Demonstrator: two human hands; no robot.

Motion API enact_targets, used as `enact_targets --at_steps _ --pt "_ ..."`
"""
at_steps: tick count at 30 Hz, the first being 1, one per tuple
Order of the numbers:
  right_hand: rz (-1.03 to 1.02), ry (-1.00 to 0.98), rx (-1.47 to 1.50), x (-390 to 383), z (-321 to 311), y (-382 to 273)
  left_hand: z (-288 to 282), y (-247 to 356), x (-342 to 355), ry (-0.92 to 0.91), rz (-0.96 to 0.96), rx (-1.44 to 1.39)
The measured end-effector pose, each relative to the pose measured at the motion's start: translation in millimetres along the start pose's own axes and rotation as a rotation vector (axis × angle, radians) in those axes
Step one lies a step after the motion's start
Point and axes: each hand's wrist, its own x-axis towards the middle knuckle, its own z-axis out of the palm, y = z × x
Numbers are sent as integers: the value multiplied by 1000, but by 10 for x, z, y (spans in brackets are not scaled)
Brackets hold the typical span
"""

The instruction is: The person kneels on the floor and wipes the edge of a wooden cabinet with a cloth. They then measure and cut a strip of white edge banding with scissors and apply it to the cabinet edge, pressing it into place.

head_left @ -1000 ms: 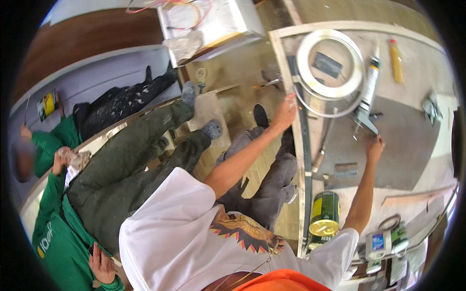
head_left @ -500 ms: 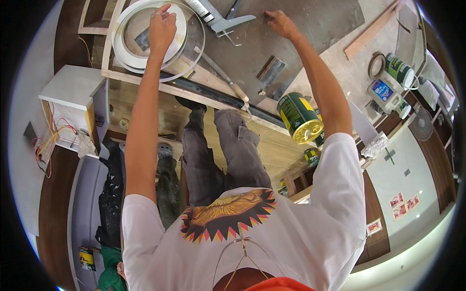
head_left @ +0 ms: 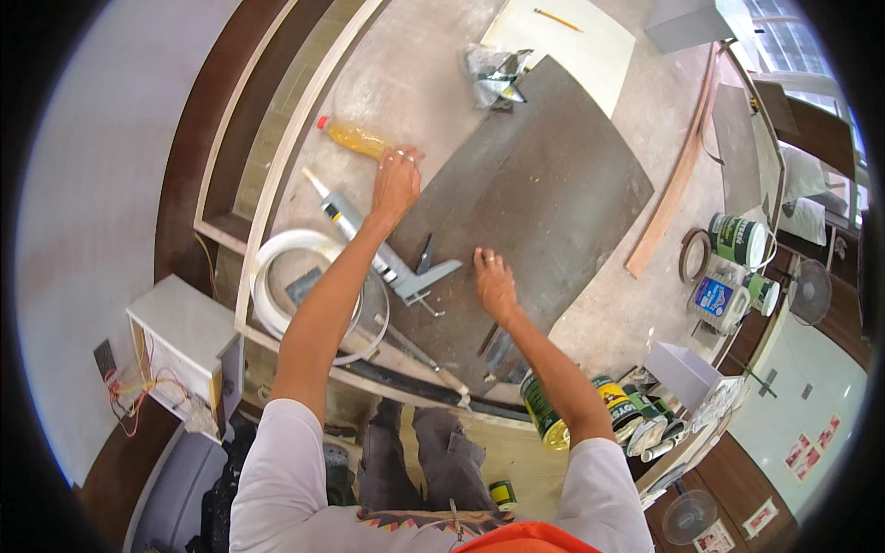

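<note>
My left hand (head_left: 397,189) is over the workbench with its fingers loosely apart. It overlaps the base end of a clear bottle of yellow liquid (head_left: 354,138) with a red cap, lying on its side; whether they touch I cannot tell. Under my left forearm lies a grey caulking gun (head_left: 391,267) with a cartridge in it. Over the dark brown board (head_left: 553,175) is my right hand (head_left: 494,279), palm down, fingers slightly apart and holding nothing. A small black tool (head_left: 425,252) lies between the caulking gun and the right hand.
A coil of white strip (head_left: 267,286) lies at the bench's left edge. Near its front edge is a wooden-handled tool (head_left: 450,378). Paint cans (head_left: 616,405) stand by my right elbow. Farther back lie a plastic bag (head_left: 493,74), a pencil (head_left: 558,19) and a long wooden strip (head_left: 678,203).
My view has tilted up toward the far side of the bench. My left hand has moved forward from above the white coil to beside the bottle. The right hand remains over the board.
</note>
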Motion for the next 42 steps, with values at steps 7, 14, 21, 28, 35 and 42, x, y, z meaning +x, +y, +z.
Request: enact_targets --at_steps 7,14,21,28,35,42 --pt "8 37 -94 -43 -76 -116 553 -105 413 -103 120 90" --pt "14 -106 256 155 -295 129 549 -288 417 -139 182 80" --pt "187 423 379 2292 -1907 1521 560 -251 460 -169 162 61" --pt "-3 907 93 4469 -2801 2362 593 -264 477 -146 157 41" --pt "117 653 46 5015 -2550 2889 645 -231 501 -180 162 1" --pt "157 771 -57 4391 -2741 2075 613 -285 468 -163 156 17"
